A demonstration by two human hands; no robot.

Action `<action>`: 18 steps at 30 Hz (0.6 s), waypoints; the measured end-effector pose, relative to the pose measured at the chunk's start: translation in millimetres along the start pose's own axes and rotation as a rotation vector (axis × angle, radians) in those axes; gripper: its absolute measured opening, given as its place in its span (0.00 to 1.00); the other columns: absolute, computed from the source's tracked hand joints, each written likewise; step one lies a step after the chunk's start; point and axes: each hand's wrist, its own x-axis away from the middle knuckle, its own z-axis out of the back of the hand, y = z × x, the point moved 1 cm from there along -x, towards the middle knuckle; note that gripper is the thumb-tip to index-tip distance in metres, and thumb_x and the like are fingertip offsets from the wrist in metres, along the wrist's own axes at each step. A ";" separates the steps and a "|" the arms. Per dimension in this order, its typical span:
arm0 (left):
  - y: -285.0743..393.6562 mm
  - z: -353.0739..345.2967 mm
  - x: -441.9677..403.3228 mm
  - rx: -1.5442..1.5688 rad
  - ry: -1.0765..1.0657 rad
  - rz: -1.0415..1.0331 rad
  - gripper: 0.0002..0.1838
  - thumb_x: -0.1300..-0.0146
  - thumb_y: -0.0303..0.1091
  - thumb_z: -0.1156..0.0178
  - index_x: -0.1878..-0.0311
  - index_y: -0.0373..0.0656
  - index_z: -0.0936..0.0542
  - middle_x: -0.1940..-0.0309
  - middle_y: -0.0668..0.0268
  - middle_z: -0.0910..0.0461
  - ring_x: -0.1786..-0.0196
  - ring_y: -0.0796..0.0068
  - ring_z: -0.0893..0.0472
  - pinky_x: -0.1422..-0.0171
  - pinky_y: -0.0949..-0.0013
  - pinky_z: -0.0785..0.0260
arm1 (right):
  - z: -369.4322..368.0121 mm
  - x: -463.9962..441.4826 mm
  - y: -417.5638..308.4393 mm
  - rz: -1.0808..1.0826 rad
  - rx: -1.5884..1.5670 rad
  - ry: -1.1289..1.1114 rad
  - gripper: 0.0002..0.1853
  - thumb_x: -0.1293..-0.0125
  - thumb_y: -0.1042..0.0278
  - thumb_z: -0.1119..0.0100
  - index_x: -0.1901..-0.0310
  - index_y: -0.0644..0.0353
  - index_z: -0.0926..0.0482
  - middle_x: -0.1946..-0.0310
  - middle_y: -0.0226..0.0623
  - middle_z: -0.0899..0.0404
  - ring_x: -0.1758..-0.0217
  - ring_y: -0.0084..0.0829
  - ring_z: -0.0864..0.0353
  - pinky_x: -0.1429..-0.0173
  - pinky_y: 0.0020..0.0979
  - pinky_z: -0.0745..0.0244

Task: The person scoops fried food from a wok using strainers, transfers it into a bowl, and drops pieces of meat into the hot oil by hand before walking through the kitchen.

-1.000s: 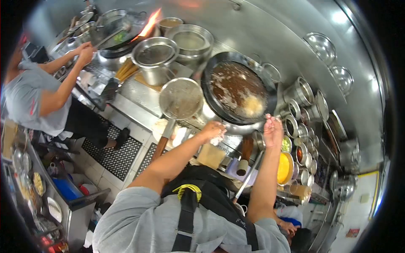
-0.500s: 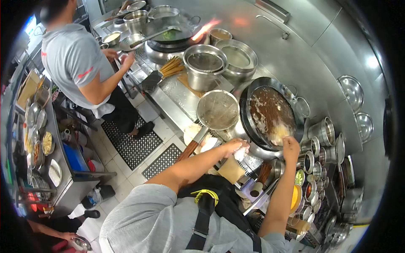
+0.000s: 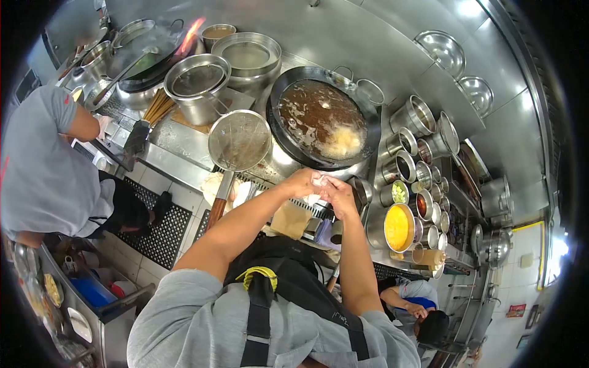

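Observation:
My left hand (image 3: 300, 183) is closed on a crumpled white cloth or food piece (image 3: 317, 190), in front of the wok. My right hand (image 3: 336, 194) meets it there, its fingers pressed against the same white piece. Just beyond both hands, a large black wok (image 3: 285, 147) holds dark bubbling oil, with pale yellow frothing food (image 3: 342, 142) near its right front side. A round mesh strainer (image 3: 239, 141) with a wooden handle rests left of the wok. Between my arms lies a tan block (image 3: 291, 221).
A co-worker (image 3: 52, 159) stands at the left by a second wok (image 3: 138, 64) with a flame. Metal pots (image 3: 196, 110) stand between the woks. At the right are a yellow-filled bowl (image 3: 399, 228) and several small containers. Another person (image 3: 410, 303) is at the lower right.
My right hand has come from the wok's edge to my left hand, and the two now touch. The view has turned. The co-worker at the left has bent forward.

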 end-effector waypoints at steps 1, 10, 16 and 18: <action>-26.1 -5.8 -16.3 -0.103 0.133 -0.069 0.19 0.47 0.33 0.29 0.57 0.33 0.23 0.64 0.62 0.20 0.62 0.76 0.23 0.57 0.70 0.30 | 6.8 -5.6 10.2 0.015 -0.018 0.035 0.19 0.34 0.65 0.39 0.45 0.65 0.24 0.60 0.35 0.20 0.65 0.24 0.21 0.62 0.27 0.21; -29.9 10.7 5.1 0.570 0.306 0.211 0.18 0.43 0.28 0.34 0.51 0.34 0.25 0.64 0.61 0.20 0.63 0.73 0.21 0.58 0.72 0.28 | 20.4 -7.0 11.7 0.168 -0.426 0.213 0.10 0.35 0.71 0.40 0.55 0.65 0.24 0.66 0.36 0.20 0.68 0.26 0.21 0.63 0.26 0.21; -51.4 19.5 22.6 1.189 0.281 0.252 0.07 0.40 0.40 0.36 0.65 0.50 0.20 0.69 0.71 0.19 0.65 0.77 0.20 0.58 0.70 0.29 | 20.1 -9.2 -0.9 -0.001 -0.810 0.015 0.11 0.34 0.61 0.38 0.65 0.60 0.24 0.70 0.34 0.22 0.70 0.26 0.22 0.66 0.24 0.21; -42.8 19.5 30.1 1.207 0.344 0.354 0.07 0.41 0.42 0.35 0.67 0.53 0.20 0.72 0.75 0.20 0.69 0.80 0.21 0.64 0.73 0.30 | 18.7 -15.8 -9.3 0.029 -0.891 -0.073 0.11 0.35 0.62 0.36 0.67 0.58 0.25 0.70 0.33 0.22 0.70 0.24 0.22 0.63 0.24 0.20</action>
